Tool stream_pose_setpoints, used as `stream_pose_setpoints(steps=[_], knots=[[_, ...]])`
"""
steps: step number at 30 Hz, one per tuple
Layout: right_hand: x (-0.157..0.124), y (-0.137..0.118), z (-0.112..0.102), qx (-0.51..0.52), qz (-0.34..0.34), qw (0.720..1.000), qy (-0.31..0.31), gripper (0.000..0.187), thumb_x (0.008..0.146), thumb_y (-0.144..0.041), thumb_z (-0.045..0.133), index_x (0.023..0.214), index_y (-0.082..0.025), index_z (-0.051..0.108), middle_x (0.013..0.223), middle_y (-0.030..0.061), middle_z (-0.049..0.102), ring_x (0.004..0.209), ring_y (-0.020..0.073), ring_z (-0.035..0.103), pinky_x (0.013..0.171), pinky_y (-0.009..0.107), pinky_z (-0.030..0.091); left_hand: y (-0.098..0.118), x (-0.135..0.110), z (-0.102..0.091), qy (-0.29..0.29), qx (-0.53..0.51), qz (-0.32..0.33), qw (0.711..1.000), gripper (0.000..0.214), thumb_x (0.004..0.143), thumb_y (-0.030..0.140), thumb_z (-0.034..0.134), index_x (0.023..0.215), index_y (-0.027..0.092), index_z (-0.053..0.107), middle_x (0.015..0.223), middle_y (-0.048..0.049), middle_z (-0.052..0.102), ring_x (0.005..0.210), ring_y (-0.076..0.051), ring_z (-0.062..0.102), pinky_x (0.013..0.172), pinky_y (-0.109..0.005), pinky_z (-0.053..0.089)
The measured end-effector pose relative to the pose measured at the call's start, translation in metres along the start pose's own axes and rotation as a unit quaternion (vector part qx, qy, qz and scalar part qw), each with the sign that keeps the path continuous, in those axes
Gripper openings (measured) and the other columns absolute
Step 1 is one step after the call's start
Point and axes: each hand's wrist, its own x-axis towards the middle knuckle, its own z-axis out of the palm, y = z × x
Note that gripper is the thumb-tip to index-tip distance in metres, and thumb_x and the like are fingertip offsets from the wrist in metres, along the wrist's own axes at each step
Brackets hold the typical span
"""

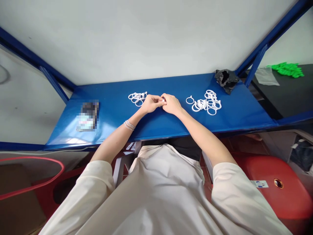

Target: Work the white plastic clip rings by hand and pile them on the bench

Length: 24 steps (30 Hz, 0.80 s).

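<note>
At the far left, a thin red curved rim shows below the level of the blue table. On the table's left part lies a flat item, dark at one end and pale at the other (it is pixelated, so I cannot tell what it is). Further right, toward the back edge, a small cluster of white rings lies overlapping, just beside the left hand. Silvery bracelets circle the left wrist.

The left hand is nearly closed, its thumb and finger pinched on a small white piece near the middle of the table; the fingers hide most of it, and I cannot tell whether it belongs to a ring. The right hand meets it there, fingers bent inward with their tips at the same piece; whether they grip it too, I cannot tell.

Right of that hand, a single white ring with a small knob lies apart, just beside a larger pile of white rings. Behind the pile, a crumpled black bag sits at the back right corner. Beyond, a red stool stands below, and a clear bag and a bright green heap lie on a dark surface.
</note>
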Motion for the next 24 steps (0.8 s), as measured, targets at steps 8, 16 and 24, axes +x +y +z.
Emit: stream_pose_setpoints(steps=[8, 16, 24], knots=[[0.004, 0.000, -0.004, 0.063, -0.040, 0.996, -0.051, 0.025, 0.085, -0.004, 0.053, 0.092, -0.020, 0.071, 0.102, 0.0083, 0.082, 0.095, 0.0267, 0.073, 0.074, 0.032, 0.044, 0.020, -0.003, 0.003, -0.040, 0.048, 0.027, 0.998, 0.064, 0.081, 0.067, 0.090, 0.053, 0.017, 0.061, 0.054, 0.0021, 0.039, 0.057, -0.009, 0.029, 0.054, -0.031, 0.021], [0.006, 0.003, -0.009, 0.125, -0.055, 0.987, -0.086, 0.022, 0.085, -0.006, 0.053, 0.076, -0.018, 0.070, 0.077, 0.0047, 0.076, 0.076, 0.0221, 0.070, 0.070, 0.031, 0.041, 0.016, -0.003, -0.004, -0.087, 0.010, -0.021, 0.996, 0.053, 0.080, 0.067, 0.093, 0.069, 0.017, 0.080, 0.054, 0.0024, 0.044, 0.052, -0.008, 0.030, 0.052, -0.031, 0.020], [0.006, 0.012, -0.010, 0.143, -0.019, 0.989, -0.023, 0.026, 0.089, -0.012, 0.069, 0.113, -0.018, 0.079, 0.101, 0.0091, 0.087, 0.083, 0.0227, 0.076, 0.079, 0.032, 0.053, 0.011, -0.001, -0.012, -0.098, -0.026, 0.001, 0.995, 0.059, 0.088, 0.079, 0.083, 0.080, 0.020, 0.082, 0.058, -0.0023, 0.063, 0.053, -0.013, 0.055, 0.057, -0.032, 0.049]])
